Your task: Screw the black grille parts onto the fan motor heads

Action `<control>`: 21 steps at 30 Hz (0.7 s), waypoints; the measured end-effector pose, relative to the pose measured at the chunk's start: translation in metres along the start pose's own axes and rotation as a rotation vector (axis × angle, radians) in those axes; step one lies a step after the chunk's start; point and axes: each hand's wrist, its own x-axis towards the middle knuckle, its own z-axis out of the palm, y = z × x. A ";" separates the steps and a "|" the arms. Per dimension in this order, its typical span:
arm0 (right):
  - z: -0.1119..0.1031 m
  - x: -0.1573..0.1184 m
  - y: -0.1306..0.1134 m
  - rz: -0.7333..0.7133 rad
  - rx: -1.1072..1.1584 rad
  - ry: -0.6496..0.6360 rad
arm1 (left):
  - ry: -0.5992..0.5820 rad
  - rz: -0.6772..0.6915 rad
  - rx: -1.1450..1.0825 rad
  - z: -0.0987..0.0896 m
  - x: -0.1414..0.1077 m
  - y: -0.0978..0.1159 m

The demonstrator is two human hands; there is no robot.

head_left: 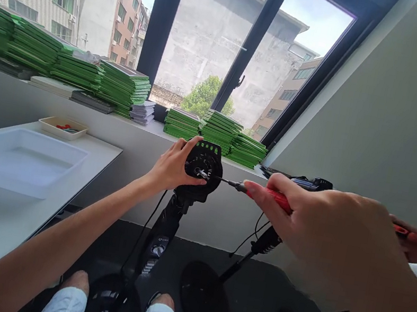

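The black motor (207, 194), seemingly stiff and top-heavy, was gripped at its rim by the left hand (172, 166); the screwdriver (276, 197) was clasped in the right (324, 230), best held by its handle.

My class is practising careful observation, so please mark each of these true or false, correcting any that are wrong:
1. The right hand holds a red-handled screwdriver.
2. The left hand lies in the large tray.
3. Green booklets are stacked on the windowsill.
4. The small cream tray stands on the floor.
1. The right hand holds a red-handled screwdriver. True.
2. The left hand lies in the large tray. False: it grips the black housing.
3. Green booklets are stacked on the windowsill. True.
4. The small cream tray stands on the floor. False: it stands on the white table.
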 end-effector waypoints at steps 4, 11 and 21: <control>-0.001 -0.001 0.002 -0.088 0.182 -0.084 | -0.022 -0.002 -0.005 -0.002 0.000 0.002; -0.005 -0.003 -0.005 -0.086 0.068 -0.090 | -0.005 -0.010 0.002 -0.003 0.001 0.002; -0.004 0.005 0.000 -0.045 0.067 -0.076 | -0.005 -0.015 0.013 -0.004 0.001 0.003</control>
